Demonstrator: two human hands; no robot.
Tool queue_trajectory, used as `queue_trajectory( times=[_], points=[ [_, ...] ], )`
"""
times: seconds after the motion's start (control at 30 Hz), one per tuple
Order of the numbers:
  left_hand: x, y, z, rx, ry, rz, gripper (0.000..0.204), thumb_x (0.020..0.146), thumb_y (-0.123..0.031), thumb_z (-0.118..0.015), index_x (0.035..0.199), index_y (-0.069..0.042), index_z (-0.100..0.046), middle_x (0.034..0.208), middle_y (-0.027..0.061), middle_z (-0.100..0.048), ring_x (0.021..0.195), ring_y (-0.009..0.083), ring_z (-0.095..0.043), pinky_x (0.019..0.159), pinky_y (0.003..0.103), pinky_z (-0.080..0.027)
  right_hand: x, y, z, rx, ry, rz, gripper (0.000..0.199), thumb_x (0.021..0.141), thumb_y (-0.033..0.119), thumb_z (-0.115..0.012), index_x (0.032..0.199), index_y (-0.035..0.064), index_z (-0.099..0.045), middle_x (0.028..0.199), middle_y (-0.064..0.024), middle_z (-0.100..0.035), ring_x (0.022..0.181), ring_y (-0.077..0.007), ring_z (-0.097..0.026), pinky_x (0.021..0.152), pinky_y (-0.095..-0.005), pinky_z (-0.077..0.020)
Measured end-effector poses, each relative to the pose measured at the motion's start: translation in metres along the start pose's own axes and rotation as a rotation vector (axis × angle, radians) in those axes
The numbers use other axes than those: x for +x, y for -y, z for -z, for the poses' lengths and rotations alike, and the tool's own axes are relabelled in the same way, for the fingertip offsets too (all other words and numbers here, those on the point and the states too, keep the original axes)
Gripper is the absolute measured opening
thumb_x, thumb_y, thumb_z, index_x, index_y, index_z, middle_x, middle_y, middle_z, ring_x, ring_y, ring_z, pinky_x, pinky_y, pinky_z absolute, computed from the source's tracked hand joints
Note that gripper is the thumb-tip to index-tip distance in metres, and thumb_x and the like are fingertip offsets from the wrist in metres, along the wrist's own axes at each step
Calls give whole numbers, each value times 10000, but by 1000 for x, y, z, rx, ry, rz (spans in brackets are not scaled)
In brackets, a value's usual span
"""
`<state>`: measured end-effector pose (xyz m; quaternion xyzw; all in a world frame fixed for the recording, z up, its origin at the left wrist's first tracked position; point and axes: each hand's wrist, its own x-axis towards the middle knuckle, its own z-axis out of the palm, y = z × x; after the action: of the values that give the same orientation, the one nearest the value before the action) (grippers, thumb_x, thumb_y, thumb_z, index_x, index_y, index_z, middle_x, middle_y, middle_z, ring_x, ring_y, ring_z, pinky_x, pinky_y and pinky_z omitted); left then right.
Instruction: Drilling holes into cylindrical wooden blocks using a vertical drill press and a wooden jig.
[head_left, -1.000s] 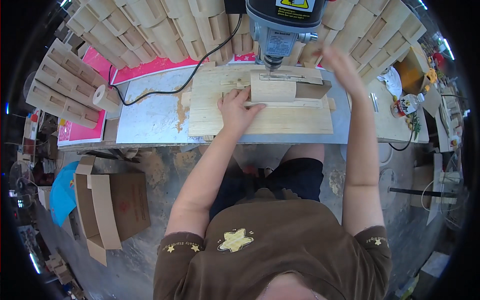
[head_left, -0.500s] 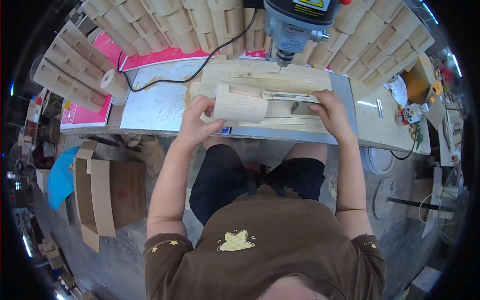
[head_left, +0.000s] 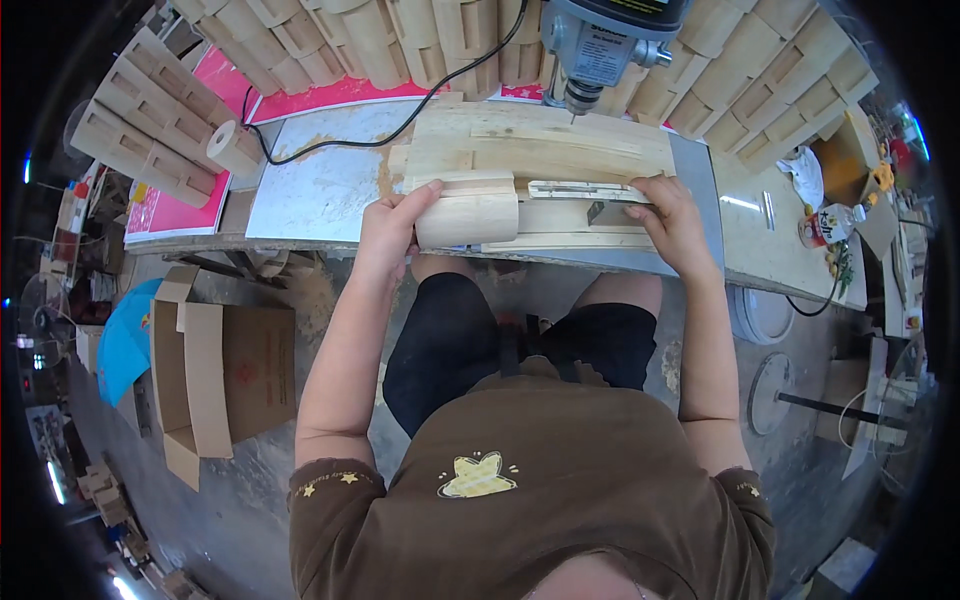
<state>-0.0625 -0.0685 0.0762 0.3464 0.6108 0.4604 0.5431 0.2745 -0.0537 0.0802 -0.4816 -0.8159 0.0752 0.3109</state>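
Note:
My left hand (head_left: 388,230) is closed round the left end of a pale wooden cylinder (head_left: 465,222), its thumb resting on top. The cylinder lies on its side, and a lengthwise recess shows along its far upper part. To its right is a wooden jig, with a narrow wooden strip (head_left: 580,189) and a small dark metal plate (head_left: 597,212). My right hand (head_left: 676,222) pinches the right end of that strip between thumb and fingers. Beyond the jig a drill press chuck (head_left: 582,97) with a thin bit points down, apart from the cylinder.
Stacked slotted wooden cylinders (head_left: 370,45) line the back, with more at the left (head_left: 145,150). One small cylinder (head_left: 235,148) stands near a black cable (head_left: 350,143). A bottle (head_left: 832,222) is at the right. Below the bench are a cardboard box (head_left: 245,370) and a white bucket (head_left: 758,315).
The cylinder has shifted slightly left and turned, so its recess sits differently. My left thumb has moved from its near side onto its top. My right hand stays at the strip. The view has shifted slightly.

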Motion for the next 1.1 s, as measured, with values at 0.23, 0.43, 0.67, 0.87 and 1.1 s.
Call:
queue_trajectory(
  times=[0.23,0.43,0.67,0.87,1.1],
  points=[
    [8,7,-17,-22,152,-30,380,752,-385,-727,693,-38,-584,573,-1,-526,453,53,-430,416,202,-320,-1,0,4,23,32,-21,268,721,81,-668,977,38,-603,883,-109,-597,894,-304,-527,781,-386,-427],
    [15,33,-48,-92,418,-118,375,728,-264,-772,922,3,-594,732,22,-585,603,69,-517,526,195,-405,-1,7,-2,-17,13,-6,294,718,84,-671,1002,41,-604,910,-113,-597,909,-312,-525,802,-391,-428],
    [12,35,-70,124,387,-258,506,656,-103,-807,1055,48,-534,911,97,-631,818,140,-615,743,262,-505,-4,6,-3,-62,-84,1,337,695,54,-687,1018,34,-596,889,-115,-590,848,-313,-521,776,-390,-419],
    [17,52,-85,487,154,-715,692,563,-125,-810,1186,-29,-523,1039,114,-589,999,310,-555,909,426,-425,7,-16,-6,-77,-102,-68,389,680,38,-694,1058,42,-605,869,-118,-582,829,-307,-522,747,-374,-433],
    [59,57,-92,759,-101,-932,731,535,-253,-819,1196,-89,-551,979,73,-596,994,275,-520,931,470,-309,44,-38,-21,-82,-120,-72,384,673,59,-709,1047,72,-624,907,-104,-610,877,-313,-545,787,-378,-444]
  ],
)
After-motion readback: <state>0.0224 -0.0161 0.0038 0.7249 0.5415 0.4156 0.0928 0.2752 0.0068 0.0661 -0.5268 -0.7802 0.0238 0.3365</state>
